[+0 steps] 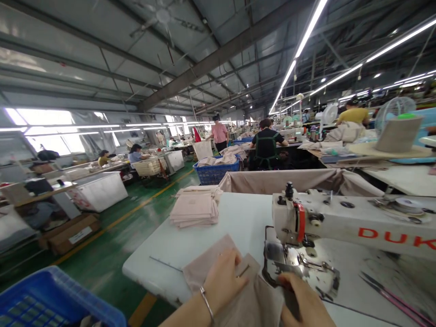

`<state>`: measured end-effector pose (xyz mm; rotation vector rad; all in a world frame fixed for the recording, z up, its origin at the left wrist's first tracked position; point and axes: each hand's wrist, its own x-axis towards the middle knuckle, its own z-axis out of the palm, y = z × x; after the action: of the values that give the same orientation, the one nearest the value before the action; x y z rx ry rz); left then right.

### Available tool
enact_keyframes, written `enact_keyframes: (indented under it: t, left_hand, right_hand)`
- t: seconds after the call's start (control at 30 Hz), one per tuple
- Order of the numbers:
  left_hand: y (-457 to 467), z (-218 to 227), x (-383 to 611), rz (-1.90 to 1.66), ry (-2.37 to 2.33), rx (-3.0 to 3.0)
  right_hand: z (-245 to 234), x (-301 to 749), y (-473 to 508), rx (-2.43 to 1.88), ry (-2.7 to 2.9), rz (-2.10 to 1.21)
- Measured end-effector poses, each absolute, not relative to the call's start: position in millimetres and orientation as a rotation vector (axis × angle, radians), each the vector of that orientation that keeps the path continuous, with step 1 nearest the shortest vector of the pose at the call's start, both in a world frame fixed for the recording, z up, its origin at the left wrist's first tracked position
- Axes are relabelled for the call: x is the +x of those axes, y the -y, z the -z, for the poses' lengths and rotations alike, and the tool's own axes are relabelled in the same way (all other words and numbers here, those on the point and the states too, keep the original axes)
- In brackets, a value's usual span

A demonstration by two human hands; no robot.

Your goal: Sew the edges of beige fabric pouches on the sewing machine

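A beige fabric piece (252, 297) lies over the front edge of the white sewing table, folded and creased. On its upper left part rests my left hand (223, 274), with a bracelet at the wrist and the fingers curled onto the cloth. My right hand (304, 299) grips the cloth's right side, thumb and fingers bent around it, close to the machine's needle area. The sewing machine (327, 222) stands just beyond my right hand, its metal plate (306, 268) bare of cloth. Part of the fabric is hidden under my hands.
A stack of beige fabric pieces (195, 206) sits on the table (245, 218) at the far left. Pink-handled scissors (395, 295) lie at right. Blue baskets (57, 295) (216, 171) stand on the floor. A cloth-lined bin (272, 181) borders the table's back. Several people work beyond.
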<state>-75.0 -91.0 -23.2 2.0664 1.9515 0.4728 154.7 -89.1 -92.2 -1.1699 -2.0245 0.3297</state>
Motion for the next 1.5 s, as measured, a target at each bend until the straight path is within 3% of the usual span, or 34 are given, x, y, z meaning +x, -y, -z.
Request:
enact_keyframes:
  t: [0.2,0.33,0.53,0.67,1.07,1.5]
  left_hand:
    - [101.3,23.8,-58.4,-0.51,-1.887,2.063]
    - [118.3,4.8,-45.7,-0.534,-1.749,2.039]
    - [141.9,-47.2,-39.4,-0.933,-1.303,1.581]
    - [149.3,-55.5,-38.0,-1.07,-1.171,1.335]
    - [159.1,-46.6,-30.8,-1.268,-1.153,1.096]
    - [161.6,-46.8,-32.5,-1.216,-1.28,1.226]
  right_hand:
    - [59.1,153.9,102.7,-1.044,2.116,-0.577]
    - [49.6,156.0,114.3,-1.079,2.109,-0.506]
    - [-1.3,171.2,142.0,-1.043,2.041,-0.645]
    - [-25.5,174.8,145.5,-1.044,2.012,-0.791]
    - [-34.8,175.7,151.0,-1.108,1.827,-0.828]
    - [-39.0,172.6,154.1,-1.277,1.802,-0.772]
